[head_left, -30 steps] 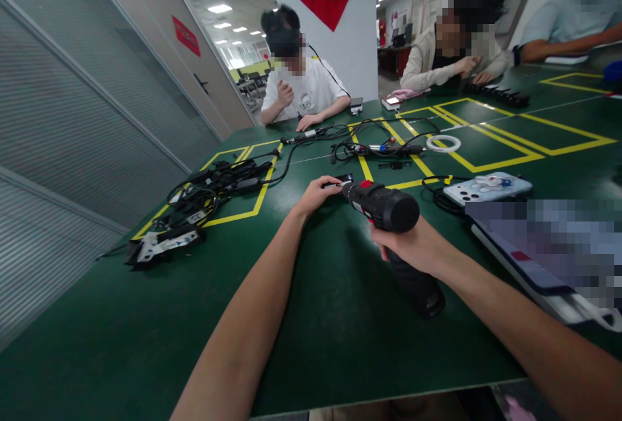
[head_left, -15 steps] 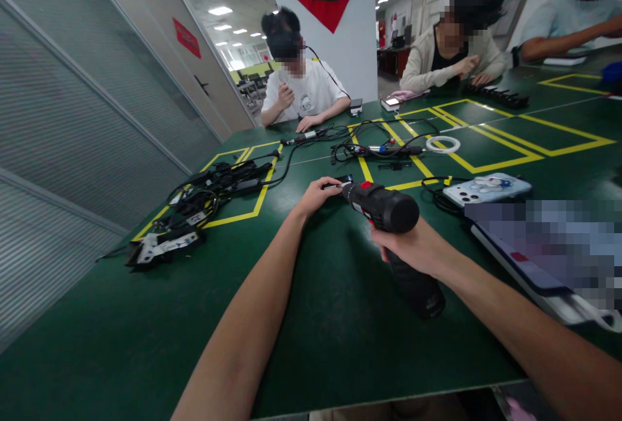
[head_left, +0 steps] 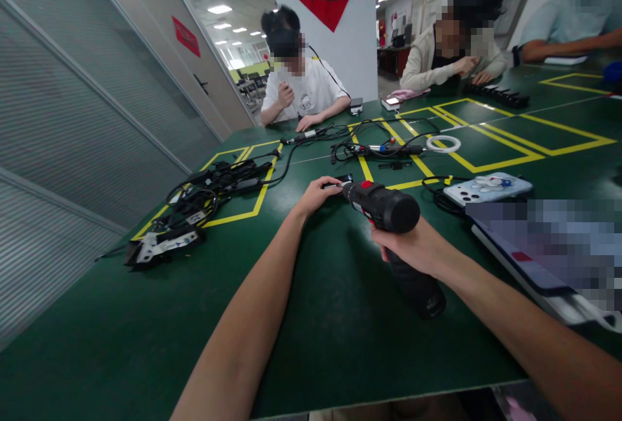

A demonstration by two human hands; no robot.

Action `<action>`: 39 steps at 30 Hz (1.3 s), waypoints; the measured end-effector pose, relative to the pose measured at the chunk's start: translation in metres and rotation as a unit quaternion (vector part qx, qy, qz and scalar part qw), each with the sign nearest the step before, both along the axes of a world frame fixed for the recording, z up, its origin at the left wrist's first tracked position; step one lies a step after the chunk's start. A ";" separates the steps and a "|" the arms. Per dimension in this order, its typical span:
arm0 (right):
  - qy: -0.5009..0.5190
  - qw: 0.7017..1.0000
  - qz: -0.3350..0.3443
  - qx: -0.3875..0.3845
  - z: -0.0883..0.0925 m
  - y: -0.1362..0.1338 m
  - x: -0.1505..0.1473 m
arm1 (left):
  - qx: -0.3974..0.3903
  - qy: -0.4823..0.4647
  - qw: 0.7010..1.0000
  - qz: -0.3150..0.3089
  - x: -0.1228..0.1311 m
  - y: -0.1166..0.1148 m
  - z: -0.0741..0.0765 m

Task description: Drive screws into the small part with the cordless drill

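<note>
My right hand is wrapped around the grip of a black cordless drill with a red switch on top. The drill is held level above the green table, and its chuck points away from me, close to my left fingertips. Out ahead, my left hand rests low over the table with its fingers closed together. A small dark piece shows just beyond those fingers and the chuck. Most of it is hidden, and so is the drill's tip.
Tangled black cables and a black-and-white part lie left. Ahead are an electric screwdriver and a white ring. A phone and a tablet-like device lie right. Several people sit across the table.
</note>
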State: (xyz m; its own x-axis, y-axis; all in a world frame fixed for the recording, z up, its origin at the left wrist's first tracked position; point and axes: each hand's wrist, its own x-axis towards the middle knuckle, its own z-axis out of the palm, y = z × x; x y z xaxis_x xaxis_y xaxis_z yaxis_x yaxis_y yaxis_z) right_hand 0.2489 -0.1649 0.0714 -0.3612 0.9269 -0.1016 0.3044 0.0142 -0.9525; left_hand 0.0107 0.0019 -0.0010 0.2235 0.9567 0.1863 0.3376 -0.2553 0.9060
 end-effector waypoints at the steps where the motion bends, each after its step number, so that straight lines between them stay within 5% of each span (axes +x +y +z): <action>1: -0.001 1.000 -0.003 0.000 0.000 0.000 0.000 | -0.001 0.000 1.000 0.000 0.000 0.000 0.000; 39: -0.014 1.000 -0.012 0.004 0.004 -0.001 -0.002 | 0.001 0.000 1.000 -0.009 -0.001 0.002 -0.002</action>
